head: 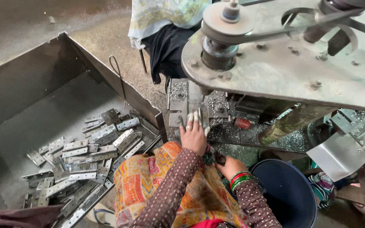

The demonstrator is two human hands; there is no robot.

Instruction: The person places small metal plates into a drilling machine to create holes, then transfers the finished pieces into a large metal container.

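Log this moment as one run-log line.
left hand: pressing hinge plate on drill table | right hand: low beside bucket | bin: hinges

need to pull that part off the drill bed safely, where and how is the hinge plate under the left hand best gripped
Probably by the near end of the hinge plate, coming from the person's side, low. The plate lies flat on the drill bed beneath the left hand, and its far end runs under the machine's overhanging head, so a pinch across its long edges from the front looks clearest. The right hand sits lower, near the blue bucket.

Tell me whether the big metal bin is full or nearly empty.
Nearly empty: the metal bin holds one loose pile of hinges at its near end, with bare floor beyond.
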